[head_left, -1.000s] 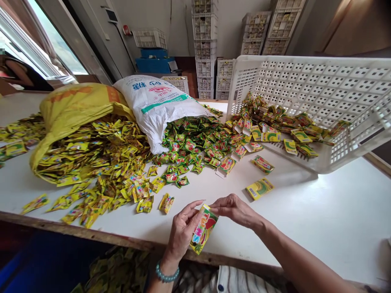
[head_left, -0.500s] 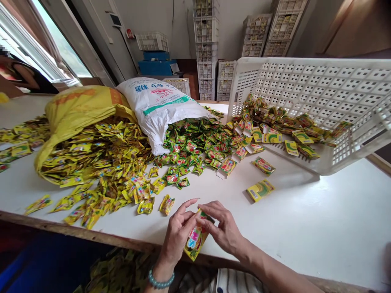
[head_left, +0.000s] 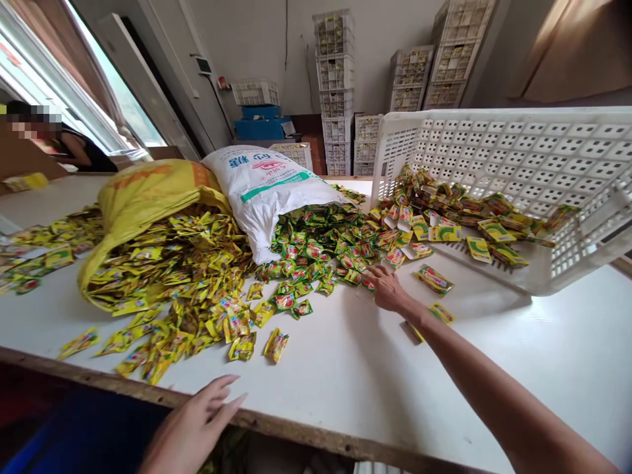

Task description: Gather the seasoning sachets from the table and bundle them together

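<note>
My right hand [head_left: 388, 287] reaches across the white table [head_left: 316, 368], its fingers on a small box at the edge of the green packets [head_left: 309, 253]. My left hand [head_left: 205, 411] is over the table's front edge, fingers apart, holding nothing. Yellow packets [head_left: 187, 257] spill from a yellow sack [head_left: 153, 187]. The green packets lie at the mouth of a white sack [head_left: 276, 187]. Beside my right hand lies a flat box [head_left: 433, 279]; a yellow box [head_left: 441, 313] is partly hidden by my forearm.
A white plastic basket [head_left: 494, 148] tilted on its side at the right holds several small boxes [head_left: 496, 230]. Stacked crates [head_left: 337, 92] stand by the back wall. At the far left sits another person [head_left: 81, 148] beside a cardboard box [head_left: 24, 158].
The yellow packet that both hands held is no longer in view. My right hand has moved forward to the small box; my left hand has drawn back to the left and opened.
</note>
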Demonstrator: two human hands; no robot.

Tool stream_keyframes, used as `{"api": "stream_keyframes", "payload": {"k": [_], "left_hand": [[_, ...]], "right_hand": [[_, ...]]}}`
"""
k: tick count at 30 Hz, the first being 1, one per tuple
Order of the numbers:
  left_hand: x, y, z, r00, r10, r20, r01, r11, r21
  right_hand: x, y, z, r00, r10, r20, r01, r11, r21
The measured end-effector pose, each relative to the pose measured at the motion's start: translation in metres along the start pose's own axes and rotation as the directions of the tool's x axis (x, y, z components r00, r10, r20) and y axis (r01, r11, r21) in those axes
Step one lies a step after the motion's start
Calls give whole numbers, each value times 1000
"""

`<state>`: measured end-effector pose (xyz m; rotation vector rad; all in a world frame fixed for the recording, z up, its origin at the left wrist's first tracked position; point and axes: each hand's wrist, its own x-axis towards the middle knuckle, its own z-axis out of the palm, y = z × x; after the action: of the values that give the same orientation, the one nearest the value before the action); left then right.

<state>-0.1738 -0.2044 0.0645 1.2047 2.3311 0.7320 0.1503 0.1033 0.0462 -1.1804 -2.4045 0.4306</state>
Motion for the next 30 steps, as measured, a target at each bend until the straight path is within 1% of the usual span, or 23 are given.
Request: {"api": "stream_keyframes", "payload": {"k": [1, 2, 4, 5, 7, 10, 13, 15, 17, 21, 23, 26, 28, 30], "left_hand": [[5, 15, 13, 999, 13, 51, -16, 999, 46], [10, 30, 27, 999, 30, 28, -33, 993, 112], [21, 55, 53, 988, 136, -69, -116, 962, 246], [26, 64, 65, 980, 182, -78, -152, 945, 289], [34, 76, 84, 971, 232, -60, -201, 925, 322], [39, 86, 102, 974, 228, -4, -218, 934, 283], [40, 93, 109, 978, 202, 42, -206, 957, 206], [41, 96, 108, 985, 170, 24, -171, 969, 177], [43, 98, 107, 993, 119, 16, -119, 973, 195], [50, 100, 110, 997, 26, 66, -42, 966, 257], [53, 101, 113, 998, 14, 64, -30, 967, 254], [55, 100, 116, 998, 15, 57, -28, 973, 229], [53, 97, 115, 998, 13, 56, -24, 979, 201], [51, 90, 110, 1000, 7, 23, -10, 991, 136]], "right_hand": [[6, 5, -3, 999, -30, 27, 30, 999, -11], [10, 9, -5, 997, -49, 53, 50, 999, -21], [12, 10, -8, 991, -73, 114, 80, 995, -58], [10, 8, -9, 986, -78, 149, 90, 993, -74], [1, -1, -8, 972, -84, 217, 106, 990, -91], [-22, -24, -1, 940, -94, 328, 123, 990, -70], [-39, -54, 9, 900, -115, 420, 123, 992, 9], [-39, -73, 17, 899, -128, 420, 109, 992, 68], [-29, -89, 26, 918, -117, 379, 82, 991, 109], [4, -114, 53, 952, -46, 302, 5, 991, 136], [20, -123, 68, 964, -35, 262, -5, 989, 147], [36, -131, 86, 969, -69, 238, 26, 984, 178], [41, -131, 94, 965, -79, 250, 27, 978, 206], [40, -125, 97, 964, -46, 262, -18, 972, 235]]}}
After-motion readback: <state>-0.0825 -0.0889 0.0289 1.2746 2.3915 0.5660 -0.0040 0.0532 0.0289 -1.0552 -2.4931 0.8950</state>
